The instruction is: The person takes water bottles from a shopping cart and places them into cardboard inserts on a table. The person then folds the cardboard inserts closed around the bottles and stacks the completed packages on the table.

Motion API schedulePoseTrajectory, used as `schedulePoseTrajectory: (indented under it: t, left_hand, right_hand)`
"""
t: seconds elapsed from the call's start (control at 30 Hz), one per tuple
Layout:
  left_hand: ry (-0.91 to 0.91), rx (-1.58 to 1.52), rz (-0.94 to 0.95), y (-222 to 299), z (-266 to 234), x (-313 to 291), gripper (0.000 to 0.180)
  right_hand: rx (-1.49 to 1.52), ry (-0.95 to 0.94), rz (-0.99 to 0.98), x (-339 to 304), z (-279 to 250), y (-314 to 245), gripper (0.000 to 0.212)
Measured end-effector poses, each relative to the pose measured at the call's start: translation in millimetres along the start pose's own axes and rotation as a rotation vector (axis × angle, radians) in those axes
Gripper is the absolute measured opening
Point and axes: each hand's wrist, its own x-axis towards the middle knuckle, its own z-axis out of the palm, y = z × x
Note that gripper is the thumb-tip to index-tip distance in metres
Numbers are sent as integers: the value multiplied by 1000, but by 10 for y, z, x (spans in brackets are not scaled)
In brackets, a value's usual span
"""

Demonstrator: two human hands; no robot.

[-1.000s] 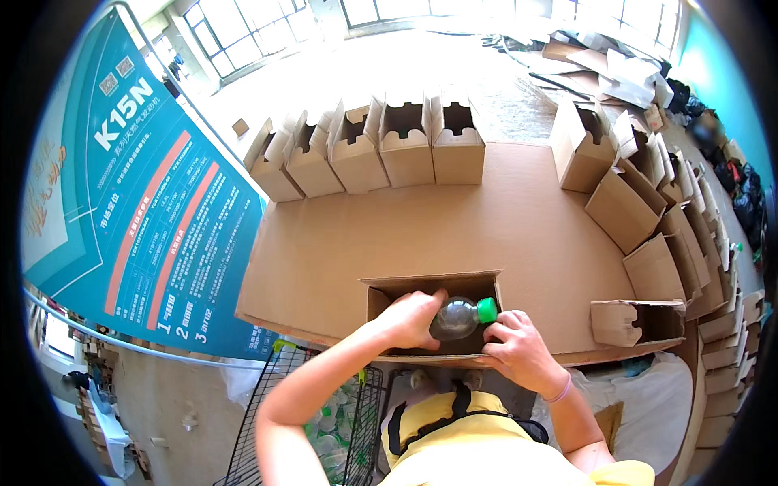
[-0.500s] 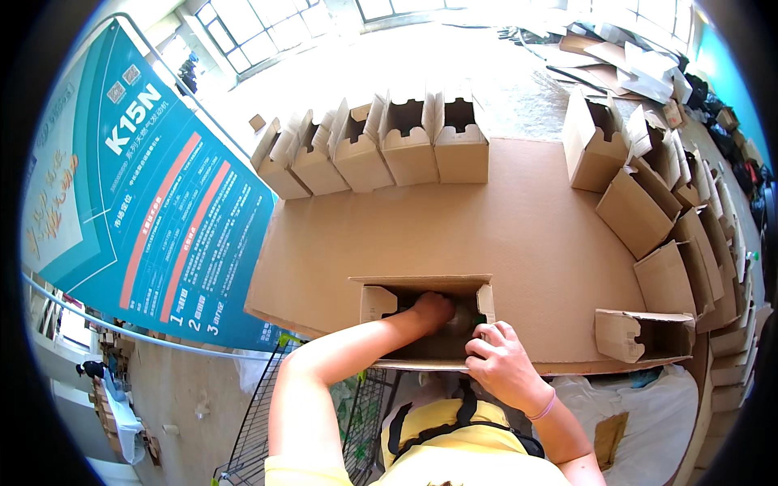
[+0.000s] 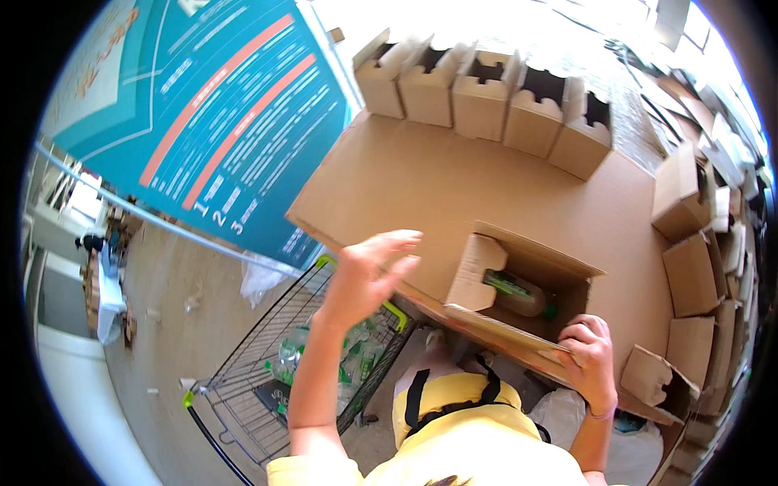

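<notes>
An open-topped cardboard box stands at the near edge of the cardboard-covered table. A clear plastic bottle with a green cap and a dark green label lies on its side inside it. My right hand grips the near right corner of the box, its fingers curled over the rim. To the left of the box, my left hand is raised in the air with its fingers stretched out and nothing in it. Below that hand, a wire shopping cart holds several clear bottles with green caps.
A row of open cardboard boxes lines the far edge of the table. More boxes crowd the right side, one of them tipped over. A large teal banner stands at the left.
My left hand has come out of the box and swung left, fingers now stretched. The bottle now shows inside. My view has turned toward the cart, and my right hand still holds the box rim.
</notes>
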Motion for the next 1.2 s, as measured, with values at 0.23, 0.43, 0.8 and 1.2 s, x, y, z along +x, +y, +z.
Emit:
schedulePoseTrajectory:
  t: [0.23,0.43,0.8,1.2]
  left_hand:
    - [316,489,-888,-2448,-233,-2614,37]
    - [295,665,-1177,-3060,207,-3929,46]
    - [1174,-589,-1417,-4825,1103,-4173,66]
    - [1301,-1329,-1287,-4537,903,-3974,63]
  right_hand:
    - [37,-135,159,173,-47,-141,14]
    - [-6,-194,277,288,-52,-255,18]
    - [-206,-244,270,278,22,-385,19]
    - [-254,-178,244,122,14,-437,13]
